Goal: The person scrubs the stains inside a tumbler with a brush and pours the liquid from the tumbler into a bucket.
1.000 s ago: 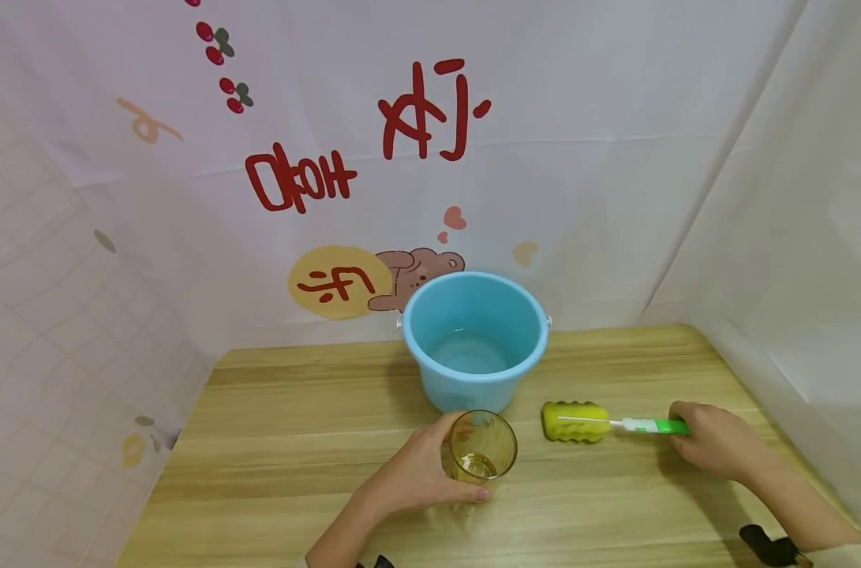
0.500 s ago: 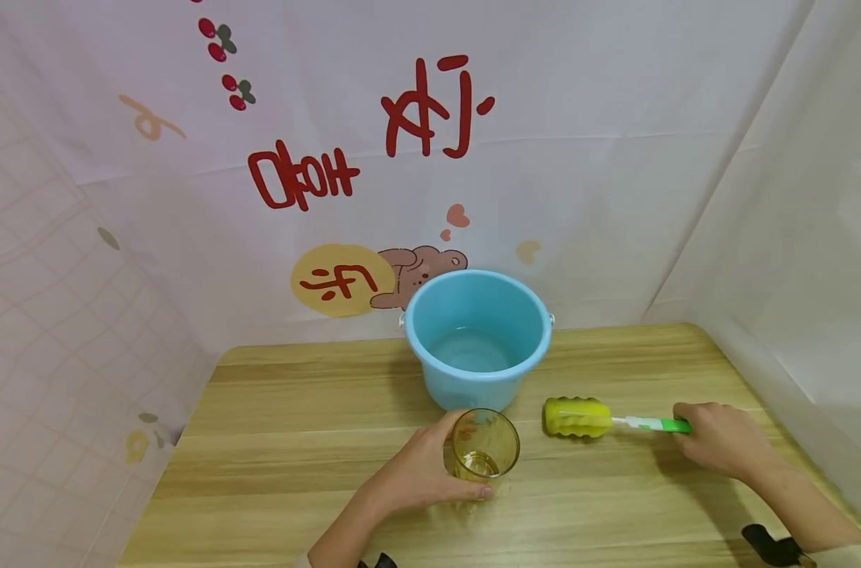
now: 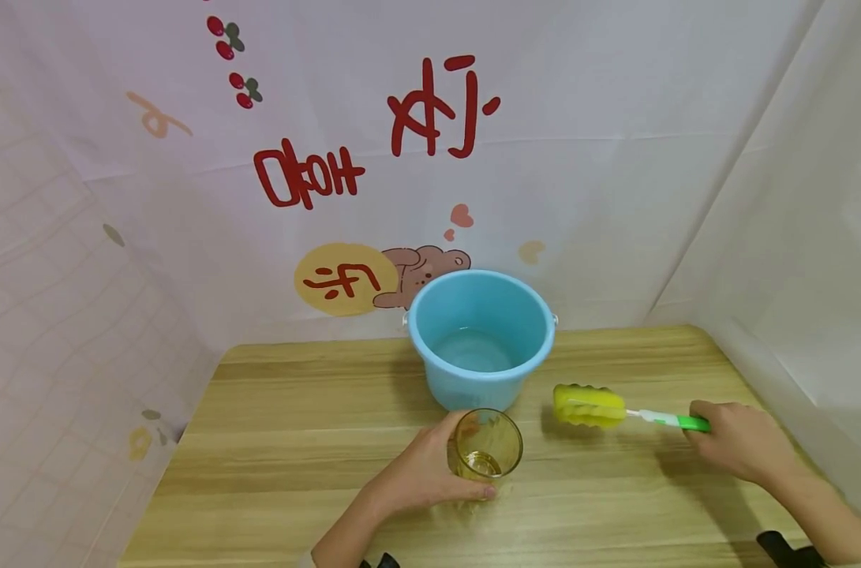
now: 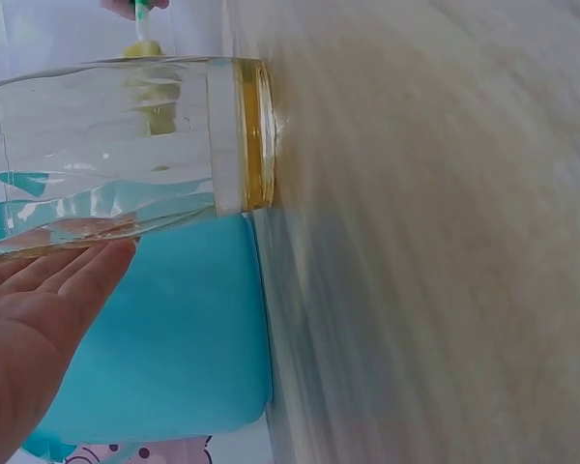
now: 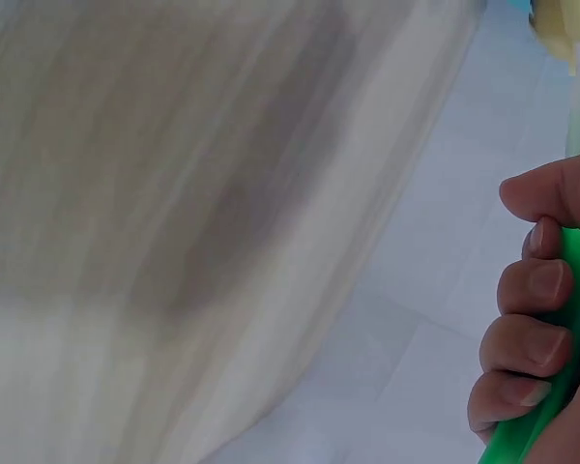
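My left hand (image 3: 430, 465) holds an amber-tinted drinking glass (image 3: 504, 443), fingers on the far side and thumb on the near side. The glass is upright, its mouth up, with its thick base (image 4: 258, 135) at the tabletop. Curled around the green handle (image 5: 575, 290) of a sponge cup brush (image 3: 589, 405) is my right hand (image 3: 743, 442). The brush lies level, its yellow wavy sponge head pointing left, with a shadow on the wood below it. Just behind the glass stands a light blue bucket (image 3: 466, 386) with some clear water (image 3: 476, 351) in it.
A wooden table (image 3: 295, 426) carries everything, its rounded far corners close to the white printed cloth (image 3: 593, 197) hanging behind. More pale cloth hangs along the left and right sides. The bucket's rim rises above the glass's far side.
My right hand has raised the brush slightly off the table and shifted it a little to the right. My left hand and the glass stay in place; the head view has shifted slightly.
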Demonstrator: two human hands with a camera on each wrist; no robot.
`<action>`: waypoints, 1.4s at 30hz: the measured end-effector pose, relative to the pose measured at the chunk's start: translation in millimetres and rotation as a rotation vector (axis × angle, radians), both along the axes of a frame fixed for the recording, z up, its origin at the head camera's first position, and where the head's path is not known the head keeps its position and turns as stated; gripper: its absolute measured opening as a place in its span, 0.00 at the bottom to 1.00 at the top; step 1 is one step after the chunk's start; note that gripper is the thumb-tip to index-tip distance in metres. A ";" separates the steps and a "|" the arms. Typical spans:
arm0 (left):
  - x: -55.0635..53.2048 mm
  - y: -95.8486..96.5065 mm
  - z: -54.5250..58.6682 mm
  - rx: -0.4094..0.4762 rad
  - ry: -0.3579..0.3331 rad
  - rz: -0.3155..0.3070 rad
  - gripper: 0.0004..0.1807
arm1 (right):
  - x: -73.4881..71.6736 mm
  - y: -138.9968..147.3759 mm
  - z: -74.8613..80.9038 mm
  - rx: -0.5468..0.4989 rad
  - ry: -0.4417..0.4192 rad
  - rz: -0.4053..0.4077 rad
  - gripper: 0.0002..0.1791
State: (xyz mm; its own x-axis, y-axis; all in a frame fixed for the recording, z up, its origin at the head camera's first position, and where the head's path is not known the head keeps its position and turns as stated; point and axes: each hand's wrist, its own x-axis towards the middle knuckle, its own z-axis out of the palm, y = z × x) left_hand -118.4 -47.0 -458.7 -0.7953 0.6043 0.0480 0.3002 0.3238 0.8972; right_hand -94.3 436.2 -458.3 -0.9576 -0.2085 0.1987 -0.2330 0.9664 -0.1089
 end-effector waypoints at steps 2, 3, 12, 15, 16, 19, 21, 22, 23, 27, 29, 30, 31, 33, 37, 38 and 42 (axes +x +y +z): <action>0.1 -0.6 0.2 0.001 -0.008 0.001 0.52 | 1.4 -0.5 4.1 -0.004 0.001 0.003 0.21; 0.1 -0.9 0.3 0.001 -0.012 0.002 0.52 | 1.6 -0.7 5.9 -0.001 0.011 0.004 0.21; -0.8 0.0 0.7 0.026 -0.030 -0.013 0.51 | 5.5 -2.2 27.2 -0.009 0.125 0.013 0.24; -0.6 0.1 0.2 0.023 -0.022 -0.009 0.51 | 6.3 -4.6 34.6 -0.010 0.155 0.015 0.24; -0.9 0.0 -0.2 0.023 -0.017 -0.009 0.50 | 6.3 -5.2 36.7 -0.010 0.158 0.017 0.24; -1.3 0.0 -0.3 0.026 -0.011 -0.010 0.50 | 6.2 -7.7 43.2 -0.014 0.183 0.030 0.24; -1.3 0.1 0.2 0.029 -0.013 -0.015 0.50 | 4.9 -9.1 47.8 -0.015 0.212 0.048 0.24; -1.4 0.2 0.4 0.029 -0.011 -0.016 0.50 | 4.4 -10.1 50.4 -0.018 0.217 0.053 0.24; -1.3 0.1 0.8 0.029 -0.012 -0.017 0.50 | 3.8 -11.4 53.2 -0.020 0.227 0.061 0.23; -1.3 -0.8 2.1 0.020 -0.007 -0.014 0.51 | 1.4 -17.5 64.9 -0.040 0.250 0.086 0.22; -1.6 -0.8 2.4 0.017 -0.006 -0.015 0.50 | 0.6 -20.4 69.9 -0.048 0.267 0.097 0.22; -1.7 -0.9 2.5 0.014 -0.006 -0.014 0.51 | 0.2 -21.8 71.9 -0.050 0.276 0.101 0.22; -1.8 -0.9 2.4 0.012 -0.005 -0.014 0.51 | 0.0 -23.1 73.5 -0.052 0.280 0.102 0.22; -2.0 -1.1 2.1 0.012 -0.004 -0.015 0.51 | -0.7 -25.6 75.9 -0.054 0.291 0.110 0.23; -2.1 -1.7 1.5 0.013 -0.006 -0.018 0.51 | -2.0 -31.1 79.9 -0.055 0.316 0.138 0.22; -2.1 -1.7 1.6 0.013 -0.007 -0.020 0.51 | -2.5 -32.8 81.5 -0.052 0.324 0.146 0.22; -2.3 -1.3 1.1 0.016 -0.007 -0.023 0.51 | -4.6 -40.4 88.8 -0.035 0.343 0.184 0.22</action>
State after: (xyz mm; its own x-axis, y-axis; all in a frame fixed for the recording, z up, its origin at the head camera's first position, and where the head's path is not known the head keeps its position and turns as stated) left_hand -120.7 -48.3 -457.5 -0.7815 0.6216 0.0526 0.3015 0.3026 0.9042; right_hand -98.8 395.7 -369.5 -0.7817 -0.3582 0.5106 -0.4308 0.9021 -0.0268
